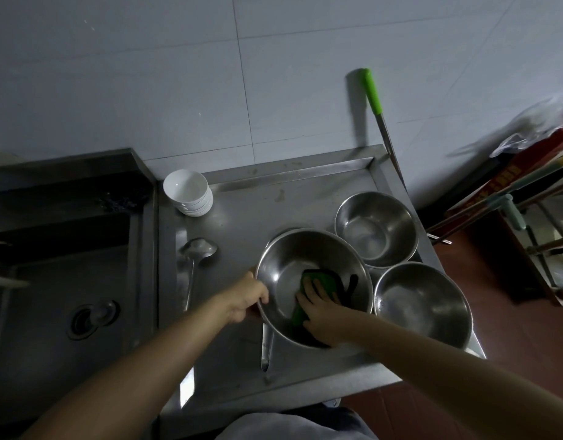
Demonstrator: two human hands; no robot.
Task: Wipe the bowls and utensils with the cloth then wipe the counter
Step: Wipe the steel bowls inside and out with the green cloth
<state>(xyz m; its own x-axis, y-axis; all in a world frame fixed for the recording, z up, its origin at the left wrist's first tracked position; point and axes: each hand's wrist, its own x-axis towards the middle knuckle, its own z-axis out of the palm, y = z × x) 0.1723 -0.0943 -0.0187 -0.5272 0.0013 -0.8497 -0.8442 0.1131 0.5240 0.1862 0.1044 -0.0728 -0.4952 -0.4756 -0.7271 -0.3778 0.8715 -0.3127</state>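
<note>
On the counter [242, 217], the big steel bowl [283, 268] is being wiped: left hand [246, 298] grips its rim, right hand [321, 308] presses the green cloth [318, 282] inside with flat fingers. Next, probably the two bowls right of it

Dim, bluish light around me; soft glare on my steel counter [242, 211], wide-angle bending at edges, slight blur throughout.
</note>
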